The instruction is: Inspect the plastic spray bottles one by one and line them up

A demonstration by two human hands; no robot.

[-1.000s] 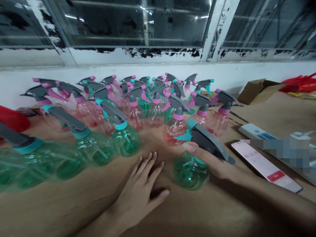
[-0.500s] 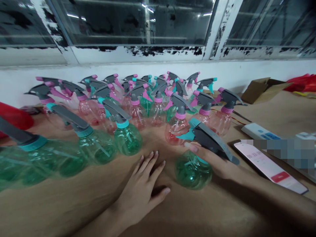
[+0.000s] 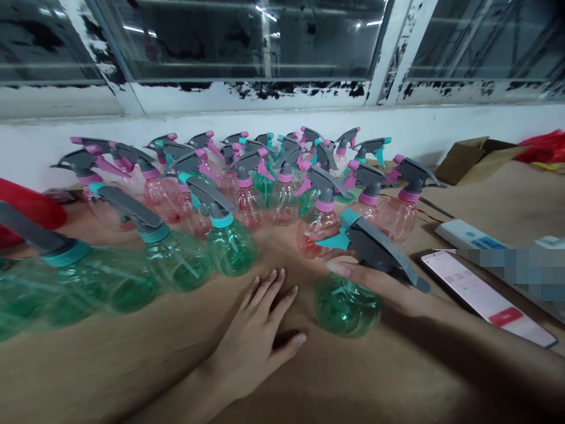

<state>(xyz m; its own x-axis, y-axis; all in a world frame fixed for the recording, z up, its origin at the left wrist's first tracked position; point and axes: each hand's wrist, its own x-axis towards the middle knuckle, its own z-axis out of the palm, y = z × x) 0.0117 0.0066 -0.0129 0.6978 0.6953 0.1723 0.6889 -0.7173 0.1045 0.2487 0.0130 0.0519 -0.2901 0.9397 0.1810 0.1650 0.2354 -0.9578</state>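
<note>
While right grip holds green bottle, left grip spread, seemingly flat, tabletop gap between

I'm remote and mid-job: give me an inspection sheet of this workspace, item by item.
Surface: brown tabletop, crowded toward the wall.
Handled things: green spray bottle with teal trigger, held; other green spray bottles to its left, pink spray bottles behind.
Clutter: smartphone, screen lit; white device, partly pixelated; open cardboard box; crumpled red plastic at right; red object at left.
Grips: right hand closed around the bottle's neck; left hand palm down on the tabletop, holding nothing.
Cables: thin wires at right, ends unclear.
Surroundings: white wall, windows with patchy black-and-white frames.
</note>
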